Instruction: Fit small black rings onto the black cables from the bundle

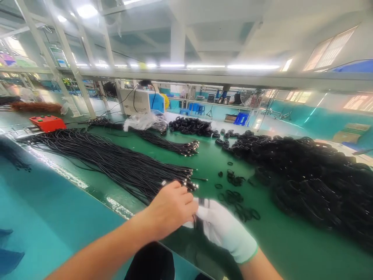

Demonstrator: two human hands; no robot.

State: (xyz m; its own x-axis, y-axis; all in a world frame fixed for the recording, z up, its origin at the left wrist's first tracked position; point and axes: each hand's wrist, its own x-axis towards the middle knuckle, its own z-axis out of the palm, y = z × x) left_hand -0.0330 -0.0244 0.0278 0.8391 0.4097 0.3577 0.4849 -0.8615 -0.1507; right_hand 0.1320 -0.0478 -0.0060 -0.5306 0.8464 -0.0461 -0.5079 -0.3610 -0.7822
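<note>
Left hand [170, 210], bare, & right hand [221, 227], in a white glove, meet at the near edge of the green table [210, 159]. Both pinch a thin black cable [201, 204] between them. Big bunch of cables [116, 161] lies just behind. Small black rings [236, 196] sit near; big ring pile [314, 175] further right.

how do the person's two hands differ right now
The left hand is bare; the right hand wears a white glove with a green cuff. The left hand lies over the right one's fingers. Both meet over a black cable piece near the cable bundle.
</note>
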